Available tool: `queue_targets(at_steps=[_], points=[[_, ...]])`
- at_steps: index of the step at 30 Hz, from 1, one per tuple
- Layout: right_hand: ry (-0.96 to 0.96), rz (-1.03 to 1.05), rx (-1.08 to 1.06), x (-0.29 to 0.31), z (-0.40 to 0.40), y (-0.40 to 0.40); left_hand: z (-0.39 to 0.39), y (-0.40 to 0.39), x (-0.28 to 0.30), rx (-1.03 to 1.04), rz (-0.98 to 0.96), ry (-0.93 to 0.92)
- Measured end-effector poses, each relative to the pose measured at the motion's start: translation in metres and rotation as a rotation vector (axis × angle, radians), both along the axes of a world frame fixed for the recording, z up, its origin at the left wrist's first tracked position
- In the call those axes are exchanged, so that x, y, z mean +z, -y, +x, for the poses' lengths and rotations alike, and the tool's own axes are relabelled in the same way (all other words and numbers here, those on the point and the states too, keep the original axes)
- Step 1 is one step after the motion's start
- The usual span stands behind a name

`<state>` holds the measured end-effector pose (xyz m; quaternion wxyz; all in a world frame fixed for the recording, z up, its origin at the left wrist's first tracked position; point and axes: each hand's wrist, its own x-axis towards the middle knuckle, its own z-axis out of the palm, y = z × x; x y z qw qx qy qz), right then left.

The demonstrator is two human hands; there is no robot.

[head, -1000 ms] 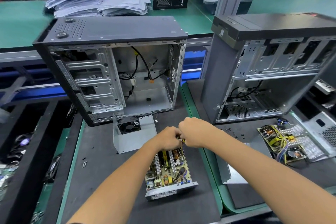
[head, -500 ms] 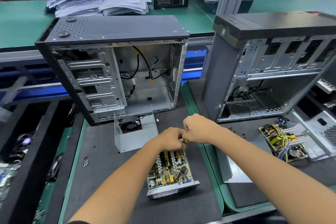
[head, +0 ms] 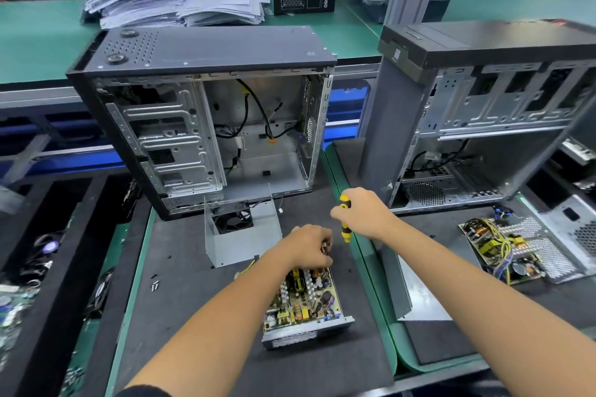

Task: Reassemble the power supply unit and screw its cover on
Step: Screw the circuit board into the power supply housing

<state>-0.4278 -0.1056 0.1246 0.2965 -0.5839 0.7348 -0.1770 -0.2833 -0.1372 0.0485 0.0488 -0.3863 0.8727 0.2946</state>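
Gripping a yellow screwdriver (head: pixel 343 217) in the curled right hand (head: pixel 364 216) above the open power supply unit (head: pixel 304 309) on the mat, left hand (head: pixel 308 250) pinching parts at its far end, risking a slip onto exposed board components.

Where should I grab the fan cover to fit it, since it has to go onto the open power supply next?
Judging by its pose, take the fan cover by its upright side walls, from above: it stands open toward you, fan at the back, with the walls' top edges free.
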Motion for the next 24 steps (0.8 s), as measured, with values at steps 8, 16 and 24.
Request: queue_targets(at_steps=[8, 16, 24], points=[[0.021, 0.343, 0.010, -0.043, 0.017, 0.000, 0.007, 0.001, 0.006, -0.028, -0.078, -0.004], [0.040, 0.463, -0.007, -0.072, 0.024, -0.003, 0.023, -0.002, 0.001, -0.012, -0.105, -0.106], [0.013, 0.468, -0.028, -0.077, 0.027, 0.000, 0.025, 0.001, -0.001, 0.010, -0.045, -0.148]])
